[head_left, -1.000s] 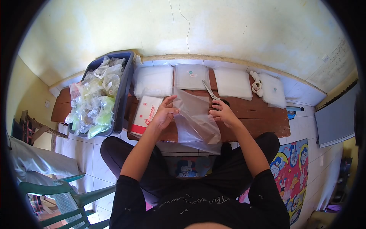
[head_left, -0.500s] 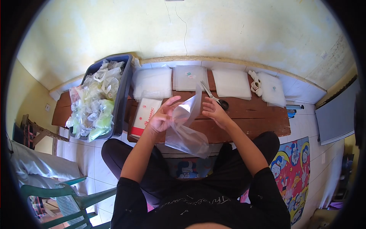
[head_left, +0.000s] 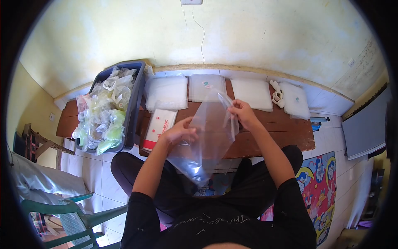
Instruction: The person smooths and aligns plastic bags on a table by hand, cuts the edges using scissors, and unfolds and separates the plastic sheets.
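Note:
A large clear plastic bag hangs between my hands above the front edge of the brown wooden table, its lower end over my lap. My right hand pinches its folded upper right edge. On the left side, my left hand is curled loosely at the bag's edge, fingers bent against the film. Beneath my left wrist lies a white and red printed packet. Behind the bag and my right hand, the scissors are mostly hidden.
Crumpled plastic bags fill a dark blue tub at left. Flat stacks of clear bags line the back of the wooden table, with a white bundle between two. A green chair stands at lower left; a colourful mat lies at right.
The bag has been spread wider and pulled to the right. My right hand has gone from open fingers to pinching its edge. The scissors, visible before, are now covered.

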Action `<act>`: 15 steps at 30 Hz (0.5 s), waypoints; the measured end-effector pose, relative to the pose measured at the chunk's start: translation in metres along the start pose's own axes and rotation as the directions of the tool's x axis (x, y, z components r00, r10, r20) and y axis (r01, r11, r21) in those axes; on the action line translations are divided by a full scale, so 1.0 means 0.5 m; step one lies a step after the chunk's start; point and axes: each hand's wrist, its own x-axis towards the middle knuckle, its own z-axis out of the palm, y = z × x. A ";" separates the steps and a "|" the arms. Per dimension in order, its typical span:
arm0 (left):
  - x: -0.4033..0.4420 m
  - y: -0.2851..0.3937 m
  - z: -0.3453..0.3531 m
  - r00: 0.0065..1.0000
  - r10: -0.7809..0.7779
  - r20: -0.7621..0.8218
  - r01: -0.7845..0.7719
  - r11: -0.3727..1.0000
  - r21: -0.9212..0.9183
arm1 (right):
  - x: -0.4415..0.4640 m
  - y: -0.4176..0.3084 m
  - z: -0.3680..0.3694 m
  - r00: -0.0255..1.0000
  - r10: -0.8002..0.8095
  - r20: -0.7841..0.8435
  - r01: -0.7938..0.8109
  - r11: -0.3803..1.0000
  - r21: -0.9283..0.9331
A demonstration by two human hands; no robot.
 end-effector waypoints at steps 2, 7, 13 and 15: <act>0.022 -0.040 -0.024 0.989 -0.079 0.126 0.040 0.957 0.287 | 0.025 -0.038 -0.016 0.999 -0.045 0.002 0.045 0.994 -0.104; 0.041 -0.085 -0.029 0.970 -0.234 -0.070 0.238 0.840 0.487 | 0.086 -0.127 -0.035 0.945 -0.326 0.015 0.291 0.821 -0.492; 0.044 -0.089 -0.027 0.946 -0.079 -0.313 0.204 0.898 0.389 | 0.072 -0.149 0.019 0.820 -0.550 0.155 0.489 0.535 -0.689; 0.045 -0.090 -0.029 0.906 -0.072 -0.417 0.208 0.934 0.291 | 0.027 -0.131 0.063 0.792 -0.527 0.309 0.554 0.406 -0.727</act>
